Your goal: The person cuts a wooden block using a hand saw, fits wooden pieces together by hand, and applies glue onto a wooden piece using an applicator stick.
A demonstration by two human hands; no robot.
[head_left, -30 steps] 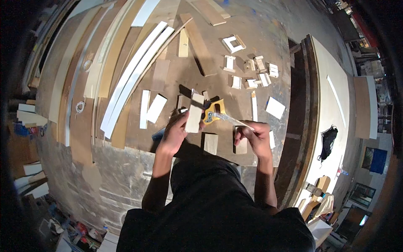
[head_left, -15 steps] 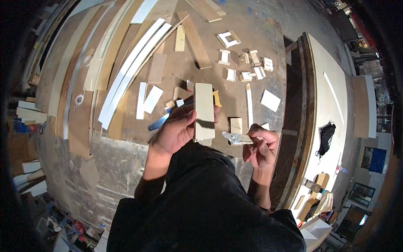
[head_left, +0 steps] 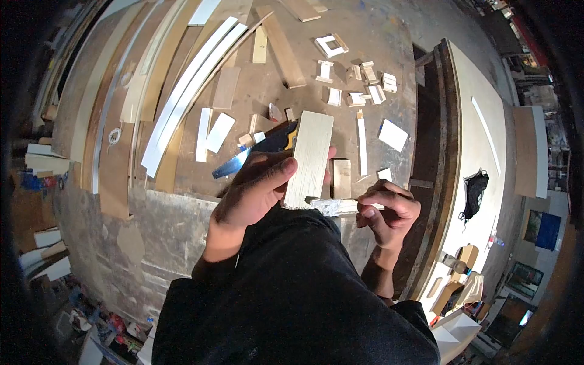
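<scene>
My left hand (head_left: 250, 190) is closed around a pale wooden block (head_left: 311, 152), which stands slightly tilted over the near side of the workbench. Between the thumb and fingers of my right hand (head_left: 392, 218) is a thin wooden stick (head_left: 331, 207), its left end coated with a whitish paste. That coated end lies at the block's lower edge and appears to touch it. Beyond my left hand lies a handsaw (head_left: 234, 164) with a yellow and black handle, partly hidden by the hand and block. A small wood piece (head_left: 342, 176) rests on the bench just right of the block.
Several small wood assemblies (head_left: 324, 71) sit at the bench's far right. Long white strips (head_left: 194, 91) and boards cover its left side. White rectangular pieces (head_left: 393, 135) lie to the right. Past a dark gap stands another table (head_left: 453, 182) with a black mesh item (head_left: 476, 193).
The stick in my right hand has moved left to the block's lower end. My left hand has tilted the block, its top leaning right, so more of the saw shows.
</scene>
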